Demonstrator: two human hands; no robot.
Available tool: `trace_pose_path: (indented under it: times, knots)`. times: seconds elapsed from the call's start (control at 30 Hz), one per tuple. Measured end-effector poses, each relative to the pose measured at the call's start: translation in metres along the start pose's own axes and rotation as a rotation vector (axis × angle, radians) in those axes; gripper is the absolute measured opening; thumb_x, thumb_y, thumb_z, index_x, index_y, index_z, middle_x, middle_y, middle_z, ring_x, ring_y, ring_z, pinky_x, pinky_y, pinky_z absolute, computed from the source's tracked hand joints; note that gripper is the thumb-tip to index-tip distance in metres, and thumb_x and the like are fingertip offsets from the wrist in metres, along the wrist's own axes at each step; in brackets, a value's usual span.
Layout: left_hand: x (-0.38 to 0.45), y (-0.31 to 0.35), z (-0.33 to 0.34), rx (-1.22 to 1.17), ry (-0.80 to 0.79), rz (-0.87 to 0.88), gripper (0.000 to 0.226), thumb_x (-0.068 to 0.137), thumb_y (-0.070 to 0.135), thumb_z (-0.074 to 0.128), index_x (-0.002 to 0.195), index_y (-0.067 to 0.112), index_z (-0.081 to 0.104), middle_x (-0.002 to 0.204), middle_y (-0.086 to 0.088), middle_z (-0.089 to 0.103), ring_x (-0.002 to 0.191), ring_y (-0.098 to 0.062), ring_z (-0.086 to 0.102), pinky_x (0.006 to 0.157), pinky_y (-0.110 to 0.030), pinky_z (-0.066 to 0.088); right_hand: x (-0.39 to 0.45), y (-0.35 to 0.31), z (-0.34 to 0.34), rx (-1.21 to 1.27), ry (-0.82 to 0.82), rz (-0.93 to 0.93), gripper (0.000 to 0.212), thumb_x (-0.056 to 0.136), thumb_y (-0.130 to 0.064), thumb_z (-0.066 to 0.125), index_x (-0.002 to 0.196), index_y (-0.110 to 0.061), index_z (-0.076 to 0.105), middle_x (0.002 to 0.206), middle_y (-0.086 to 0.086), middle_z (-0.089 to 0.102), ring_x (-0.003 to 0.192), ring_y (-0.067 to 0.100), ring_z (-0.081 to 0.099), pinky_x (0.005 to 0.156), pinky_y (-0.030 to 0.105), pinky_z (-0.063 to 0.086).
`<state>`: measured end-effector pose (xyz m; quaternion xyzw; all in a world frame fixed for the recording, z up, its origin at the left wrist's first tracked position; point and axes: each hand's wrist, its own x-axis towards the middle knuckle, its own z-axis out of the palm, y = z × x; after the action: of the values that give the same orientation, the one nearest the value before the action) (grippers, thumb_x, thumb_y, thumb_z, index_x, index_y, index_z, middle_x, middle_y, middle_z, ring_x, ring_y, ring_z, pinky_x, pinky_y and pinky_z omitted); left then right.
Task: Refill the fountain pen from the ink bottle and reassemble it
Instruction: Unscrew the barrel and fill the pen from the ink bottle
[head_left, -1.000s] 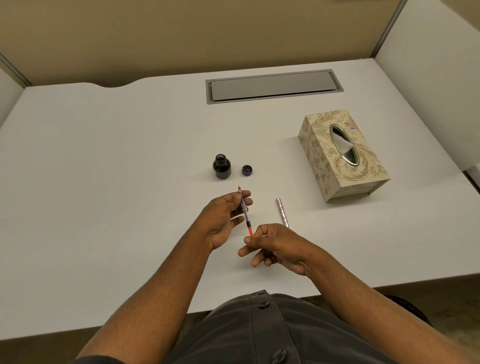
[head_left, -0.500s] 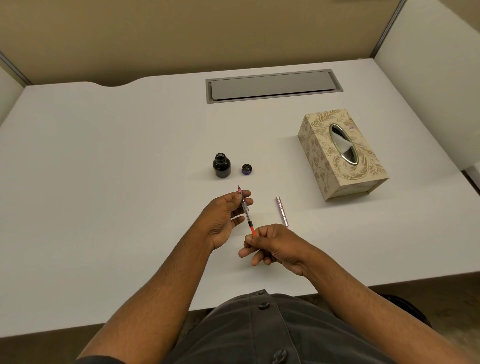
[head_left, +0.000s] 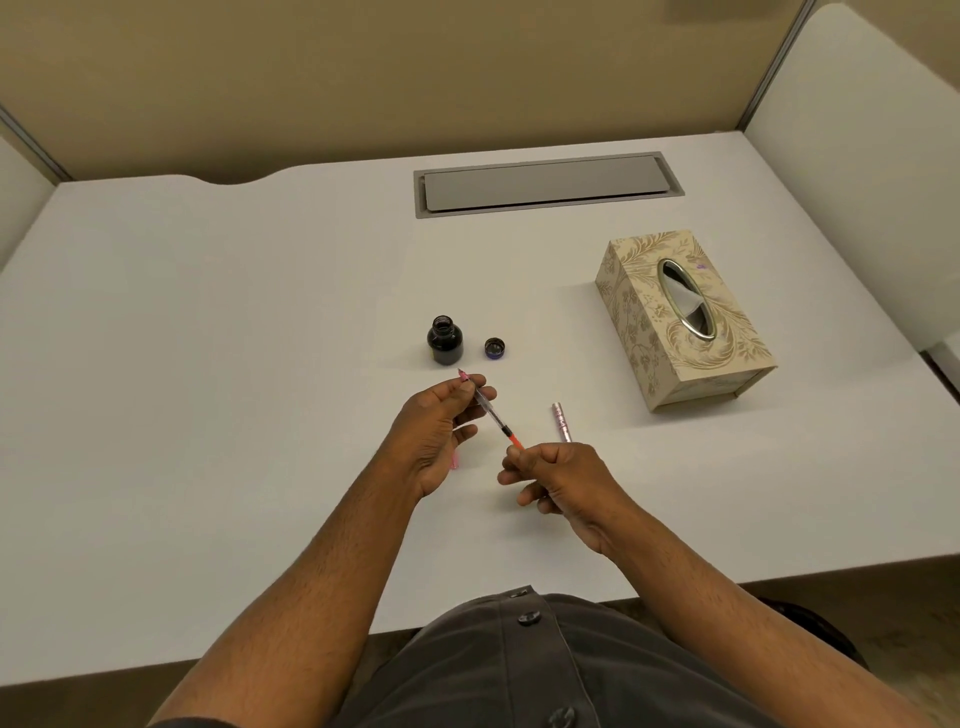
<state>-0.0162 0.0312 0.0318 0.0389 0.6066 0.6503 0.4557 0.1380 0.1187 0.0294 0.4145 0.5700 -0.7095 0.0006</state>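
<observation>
My left hand (head_left: 434, 431) pinches the front section of the fountain pen (head_left: 488, 408), whose pink nib points up toward the ink bottle. My right hand (head_left: 558, 475) grips the orange knob end of the pen's clear converter. The open ink bottle (head_left: 445, 340) stands just beyond the nib, with its cap (head_left: 495, 347) lying to its right. A pink metallic pen part (head_left: 561, 422) lies on the white desk (head_left: 208, 415) right of my hands. A sliver of another pink piece (head_left: 454, 460) shows under my left hand.
A patterned tissue box (head_left: 680, 317) sits at the right. A grey cable-tray lid (head_left: 545, 184) is set into the desk at the back. Partition walls (head_left: 363, 78) close off the back and right sides.
Both hands have stayed nearly in place on the pen. The right hand's fingers have shifted slightly on the orange end.
</observation>
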Motion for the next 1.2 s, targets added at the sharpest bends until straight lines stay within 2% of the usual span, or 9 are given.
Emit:
trace_pose_path:
  times: [0.17, 0.3, 0.43, 0.6, 0.73, 0.83, 0.97, 1.2]
  knots:
    - [-0.002, 0.002, -0.007, 0.015, 0.001, 0.044, 0.016, 0.092, 0.025, 0.059, 0.095, 0.019, 0.073, 0.103, -0.002, 0.075, 0.098, -0.015, 0.066, 0.08, -0.031, 0.046, 0.01, -0.009, -0.01, 0.194, 0.01, -0.006, 0.03, 0.098, -0.035, 0.053, 0.096, -0.009, 0.069, 0.083, 0.009, 0.076, 0.056, 0.012, 0.06, 0.052, 0.022, 0.044]
    - [-0.006, 0.002, -0.012, 0.041, 0.02, 0.064, 0.014, 0.087, 0.027, 0.066, 0.094, 0.02, 0.076, 0.103, -0.001, 0.074, 0.093, -0.016, 0.065, 0.078, -0.031, 0.048, 0.018, -0.015, -0.013, 0.196, 0.018, -0.039, 0.015, 0.095, -0.022, 0.06, 0.089, -0.009, 0.065, 0.074, 0.007, 0.071, 0.056, 0.011, 0.058, 0.053, 0.021, 0.044]
    - [-0.008, 0.009, -0.024, 0.157, 0.005, 0.037, 0.013, 0.084, 0.016, 0.067, 0.092, 0.018, 0.077, 0.094, -0.005, 0.075, 0.091, -0.018, 0.064, 0.082, -0.033, 0.05, 0.025, -0.031, -0.019, 0.168, 0.064, -0.117, 0.01, 0.093, -0.012, 0.061, 0.086, -0.008, 0.067, 0.073, 0.006, 0.069, 0.059, 0.011, 0.057, 0.054, 0.02, 0.044]
    - [-0.006, 0.026, -0.027, 0.591, -0.061, 0.065, 0.011, 0.073, 0.018, 0.075, 0.082, 0.024, 0.076, 0.085, 0.003, 0.076, 0.087, -0.014, 0.068, 0.073, -0.022, 0.048, 0.034, -0.073, -0.021, -0.122, 0.083, -0.32, 0.008, 0.089, -0.015, 0.065, 0.083, -0.012, 0.069, 0.07, 0.002, 0.07, 0.06, 0.009, 0.06, 0.054, 0.02, 0.046]
    - [0.01, 0.054, -0.02, 0.849, -0.106, 0.159, 0.012, 0.074, 0.02, 0.074, 0.083, 0.027, 0.073, 0.082, 0.003, 0.075, 0.086, -0.014, 0.07, 0.075, -0.028, 0.054, 0.044, -0.116, -0.011, -0.408, 0.085, -0.473, 0.008, 0.088, -0.021, 0.066, 0.081, -0.024, 0.068, 0.07, -0.007, 0.072, 0.06, 0.001, 0.063, 0.053, 0.014, 0.046]
    - [0.028, 0.082, -0.018, 1.021, -0.074, 0.296, 0.018, 0.075, 0.022, 0.073, 0.092, 0.028, 0.073, 0.087, 0.008, 0.074, 0.084, -0.007, 0.068, 0.075, -0.025, 0.053, 0.054, -0.148, -0.001, -0.579, 0.095, -0.592, 0.008, 0.089, -0.02, 0.065, 0.084, -0.025, 0.066, 0.078, -0.007, 0.071, 0.068, 0.008, 0.067, 0.059, 0.018, 0.048]
    - [0.051, 0.114, -0.015, 1.124, -0.052, 0.353, 0.018, 0.081, 0.025, 0.07, 0.099, 0.027, 0.073, 0.09, 0.007, 0.072, 0.08, 0.0, 0.063, 0.061, -0.017, 0.042, 0.072, -0.182, 0.01, -0.713, 0.123, -0.665, 0.005, 0.092, -0.02, 0.062, 0.091, -0.023, 0.065, 0.085, -0.005, 0.069, 0.078, 0.013, 0.066, 0.069, 0.025, 0.053]
    - [0.079, 0.139, -0.014, 1.166, 0.023, 0.371, 0.019, 0.079, 0.024, 0.074, 0.096, 0.016, 0.074, 0.098, 0.0, 0.074, 0.089, -0.01, 0.065, 0.071, -0.022, 0.049, 0.099, -0.217, 0.024, -0.889, 0.071, -0.706, 0.01, 0.093, -0.015, 0.059, 0.095, -0.018, 0.068, 0.093, 0.0, 0.071, 0.082, 0.015, 0.066, 0.069, 0.026, 0.051]
